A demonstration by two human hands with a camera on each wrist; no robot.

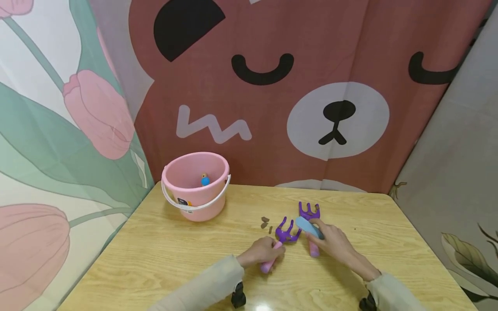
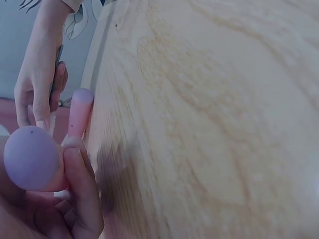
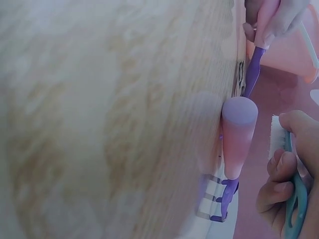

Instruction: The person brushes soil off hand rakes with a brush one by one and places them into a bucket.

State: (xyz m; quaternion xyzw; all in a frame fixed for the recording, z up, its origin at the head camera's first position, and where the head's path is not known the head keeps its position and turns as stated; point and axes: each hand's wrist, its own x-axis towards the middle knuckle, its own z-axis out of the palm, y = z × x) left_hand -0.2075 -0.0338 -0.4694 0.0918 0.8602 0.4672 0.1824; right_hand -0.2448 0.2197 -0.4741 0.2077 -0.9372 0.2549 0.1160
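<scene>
So your head cam only gets the smooth pale-blue back of the brush [image 1: 309,227], but your right wrist cam catches its white bristles [image 3: 275,137], facing 9 o'clock there. Your left wrist cam is the one with the round lilac butt [image 2: 33,159] of the held rake [image 1: 284,235] up close; its purple tines only show in the other two. The blue toy [image 1: 205,180] in the pink bucket [image 1: 202,196] is head-cam only.

From the head cam, your left hand [image 1: 261,251] has its fingers curled round the pink handle, tines at 1 o'clock, long axis 1-to-7. Your right hand [image 1: 333,242] has fingers wrapped on the brush, tip at 10, axis 10-to-4. Beneath it, the second rake [image 1: 313,249] lies on the table, nearly 12-to-6. Bucket's at 10 o'clock from your left hand.
</scene>
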